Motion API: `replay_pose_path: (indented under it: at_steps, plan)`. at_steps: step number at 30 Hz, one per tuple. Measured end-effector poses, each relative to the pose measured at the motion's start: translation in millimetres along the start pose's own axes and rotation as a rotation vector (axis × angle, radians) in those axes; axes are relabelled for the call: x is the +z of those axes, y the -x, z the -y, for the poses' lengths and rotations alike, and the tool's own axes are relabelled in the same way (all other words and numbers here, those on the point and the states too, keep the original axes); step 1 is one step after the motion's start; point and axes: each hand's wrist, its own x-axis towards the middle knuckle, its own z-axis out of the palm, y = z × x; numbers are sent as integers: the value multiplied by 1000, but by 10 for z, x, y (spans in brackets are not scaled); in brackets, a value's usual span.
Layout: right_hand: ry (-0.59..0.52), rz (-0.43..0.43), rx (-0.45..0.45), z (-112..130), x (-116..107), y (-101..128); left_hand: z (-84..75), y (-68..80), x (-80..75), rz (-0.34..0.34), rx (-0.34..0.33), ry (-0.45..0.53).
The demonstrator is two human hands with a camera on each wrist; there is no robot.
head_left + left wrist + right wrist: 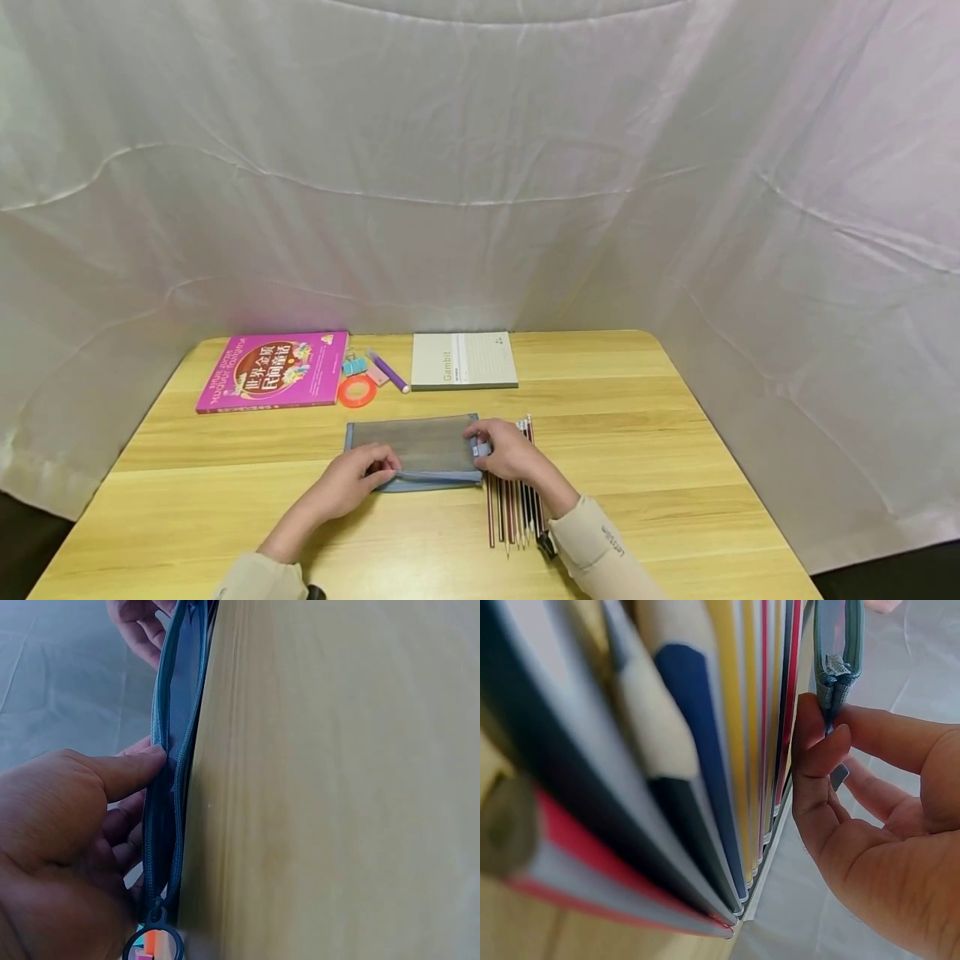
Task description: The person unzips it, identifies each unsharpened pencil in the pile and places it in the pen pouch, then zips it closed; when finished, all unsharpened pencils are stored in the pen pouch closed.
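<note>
A blue-grey mesh zipper pouch (pixel 420 437) lies flat on the table, its unzipped side toward me. My left hand (pixel 348 482) pinches one lip of the opening near the left end, thumb over the zipper edge. In the left wrist view the two zipper lips (pixel 184 690) stand apart, and a ring-shaped zipper pull (pixel 178 941) hangs at the near end. With thumb and fingers, my right hand (pixel 510 452) grips the pouch's right end by a small tab. Several pencils (pixel 512 508) lie side by side under and beside that hand; the right wrist view shows sharpened tips (pixel 656 720) up close.
Behind the pouch are a magenta book (pixel 225 367), an orange tape roll (pixel 347 392), blue binder clips (pixel 355 367), a small pink block (pixel 377 375) and a purple pen (pixel 387 371). A notebook (pixel 480 362) lies at the back middle. Pale curtains (pixel 465 167) surround the wooden table (pixel 637 467).
</note>
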Motion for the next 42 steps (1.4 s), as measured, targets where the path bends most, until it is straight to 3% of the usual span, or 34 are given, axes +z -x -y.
replay_pose_path:
  at_steps: [13,32,42]
  plan:
    - [-15,-5,-9,-27,4,8,71,-8,2,38,-75,168]
    - [-151,-18,23,-69,-46,116,66,-7,14,15,-109,221]
    - [-264,-112,32,-194,-300,312,57,-15,-16,30,-100,233]
